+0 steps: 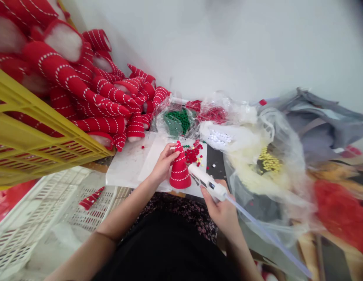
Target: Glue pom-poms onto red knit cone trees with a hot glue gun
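My left hand is closed around the upper side of a red felt cone wound with white-dotted cord. The cone stands upright, its wide base low over white paper. In my right hand is a white glue gun, its front end pointing at the cone's right side. A long translucent glue stick sticks out of the gun's back. Whether the nozzle touches the cone I cannot tell. Just behind the cone lie small red pompoms, with a few yellow and green ones among them.
A yellow crate and a heap of stuffed red cones fill the left. Bags of green pompoms, red pompoms, white pompoms and yellow pompoms stand behind and right. White baskets sit lower left, one holding a decorated cone.
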The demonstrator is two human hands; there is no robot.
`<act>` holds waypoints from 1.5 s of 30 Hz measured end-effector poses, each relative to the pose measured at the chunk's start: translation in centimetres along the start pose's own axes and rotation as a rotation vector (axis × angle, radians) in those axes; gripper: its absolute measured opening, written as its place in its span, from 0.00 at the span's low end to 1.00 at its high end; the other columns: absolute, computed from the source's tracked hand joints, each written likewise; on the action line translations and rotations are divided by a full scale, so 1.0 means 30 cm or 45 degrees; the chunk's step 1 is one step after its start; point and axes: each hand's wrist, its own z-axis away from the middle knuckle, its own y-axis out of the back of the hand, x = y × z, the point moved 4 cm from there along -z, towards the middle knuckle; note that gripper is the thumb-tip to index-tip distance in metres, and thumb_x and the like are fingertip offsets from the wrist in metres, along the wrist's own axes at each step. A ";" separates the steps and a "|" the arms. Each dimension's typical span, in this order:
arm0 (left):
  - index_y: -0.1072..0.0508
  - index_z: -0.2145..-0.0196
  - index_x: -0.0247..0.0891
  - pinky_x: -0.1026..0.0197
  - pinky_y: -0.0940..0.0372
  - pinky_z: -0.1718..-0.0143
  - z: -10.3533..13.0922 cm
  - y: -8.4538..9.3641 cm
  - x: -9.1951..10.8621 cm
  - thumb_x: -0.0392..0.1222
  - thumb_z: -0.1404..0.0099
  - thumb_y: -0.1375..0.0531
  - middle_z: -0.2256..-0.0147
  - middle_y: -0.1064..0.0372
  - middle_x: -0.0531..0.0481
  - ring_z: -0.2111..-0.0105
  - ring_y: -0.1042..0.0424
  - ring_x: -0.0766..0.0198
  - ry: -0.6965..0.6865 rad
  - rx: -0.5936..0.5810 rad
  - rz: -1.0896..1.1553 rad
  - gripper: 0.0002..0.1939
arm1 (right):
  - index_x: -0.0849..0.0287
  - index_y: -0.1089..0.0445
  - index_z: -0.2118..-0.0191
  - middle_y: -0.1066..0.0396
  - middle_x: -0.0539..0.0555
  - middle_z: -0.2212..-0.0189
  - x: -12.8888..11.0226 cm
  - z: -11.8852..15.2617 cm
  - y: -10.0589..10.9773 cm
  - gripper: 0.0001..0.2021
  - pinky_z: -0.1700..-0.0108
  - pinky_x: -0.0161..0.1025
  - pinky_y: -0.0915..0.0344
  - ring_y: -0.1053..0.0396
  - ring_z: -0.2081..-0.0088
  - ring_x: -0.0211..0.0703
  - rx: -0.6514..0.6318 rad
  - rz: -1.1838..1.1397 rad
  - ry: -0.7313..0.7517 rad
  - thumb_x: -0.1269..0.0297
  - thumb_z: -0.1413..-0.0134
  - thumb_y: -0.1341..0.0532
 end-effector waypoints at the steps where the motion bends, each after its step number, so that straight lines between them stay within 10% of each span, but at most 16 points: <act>1: 0.30 0.57 0.43 0.64 0.33 0.67 0.000 0.002 0.000 0.46 0.48 0.26 0.68 0.25 0.56 0.72 0.26 0.65 0.025 0.006 0.038 0.25 | 0.57 0.27 0.57 0.23 0.56 0.65 0.007 -0.001 0.004 0.09 0.64 0.41 0.29 0.24 0.65 0.49 0.006 -0.065 -0.045 0.57 0.33 0.37; 19: 0.28 0.57 0.41 0.62 0.34 0.66 0.007 0.018 -0.003 0.42 0.46 0.29 0.67 0.25 0.52 0.71 0.27 0.63 0.096 -0.059 0.211 0.20 | 0.58 0.28 0.73 0.30 0.52 0.78 0.052 -0.048 -0.082 0.24 0.72 0.37 0.35 0.32 0.74 0.42 -0.075 -0.509 -0.326 0.47 0.31 0.43; 45: 0.29 0.56 0.43 0.61 0.33 0.65 0.020 -0.028 0.004 0.37 0.50 0.31 0.65 0.23 0.54 0.70 0.26 0.62 0.050 -0.096 0.120 0.22 | 0.56 0.30 0.60 0.27 0.55 0.66 -0.008 -0.068 -0.046 0.09 0.62 0.42 0.27 0.25 0.64 0.48 0.074 -0.225 -0.091 0.55 0.33 0.39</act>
